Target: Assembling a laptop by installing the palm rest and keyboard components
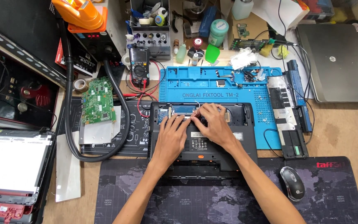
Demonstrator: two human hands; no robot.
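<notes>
Hands (195,128), seemingly fingertips on laptop base (245,145).

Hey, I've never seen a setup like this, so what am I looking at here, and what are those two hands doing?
This is one picture from a camera worn on a person's head, looking down at a cluttered repair bench. No machine is at work, only two bare hands. The left hand and right hand both press on the upturned black laptop base, fingers at an open bay near its far edge; neither holds a tool. Behind it lies a blue work mat. To the left sit a green circuit board and a multimeter. A computer mouse rests on the dark desk mat.
</notes>
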